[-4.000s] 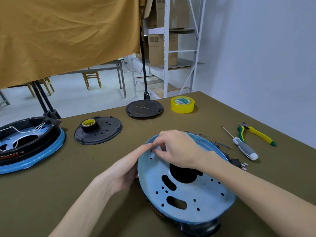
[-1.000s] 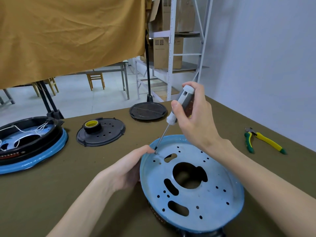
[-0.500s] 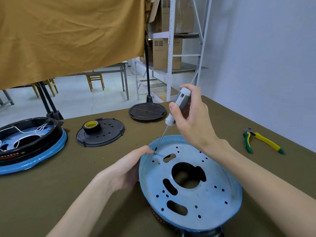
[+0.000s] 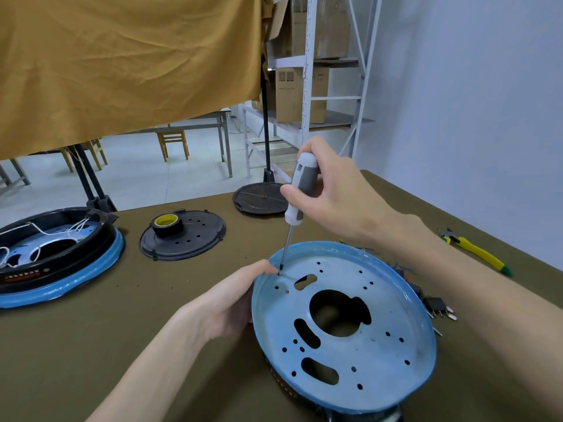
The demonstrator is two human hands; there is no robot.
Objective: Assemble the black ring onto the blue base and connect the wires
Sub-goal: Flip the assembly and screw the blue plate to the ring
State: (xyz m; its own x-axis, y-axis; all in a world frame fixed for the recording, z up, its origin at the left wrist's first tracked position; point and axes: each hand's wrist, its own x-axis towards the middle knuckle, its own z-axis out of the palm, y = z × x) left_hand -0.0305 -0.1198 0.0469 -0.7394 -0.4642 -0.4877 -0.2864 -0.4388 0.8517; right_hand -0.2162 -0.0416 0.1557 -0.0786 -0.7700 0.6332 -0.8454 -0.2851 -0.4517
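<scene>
- Right now my right hand [image 4: 338, 193], upper centre of the frame, has its fingers and thumb curled round the screwdriver [image 4: 300, 190]; the grey and white handle leans a little to the right, and the shaft runs down and left to a small hole near the upper left rim of the base
- My left hand [image 4: 227, 303], centre of the frame, grips the left edge of the base [image 4: 380, 330]; the thumb tip lies on the rim just beside the screwdriver tip, and the fingers go under the edge where I cannot see them
- That blue base fills the lower right of the frame, tilted with its far edge raised; its pierced face points up at me; a big round opening sits in its middle, with slots and small holes around it
- A dark rim [image 4: 285, 386] shows under the base's lower left edge; I cannot tell whether this is the black ring
- Wires [image 4: 399, 264] and a black plug [image 4: 435, 304] lie on the table [image 4: 91, 345] just past the base's right edge
- A second blue base with a black ring [image 4: 58, 251] seated in it, white wires inside, sits at the left edge
- A black disc [image 4: 185, 239] carrying a tape roll [image 4: 167, 223] lies left of centre; another disc [image 4: 259, 197] lies behind it, upper centre; pliers [image 4: 475, 249] lie at the right
</scene>
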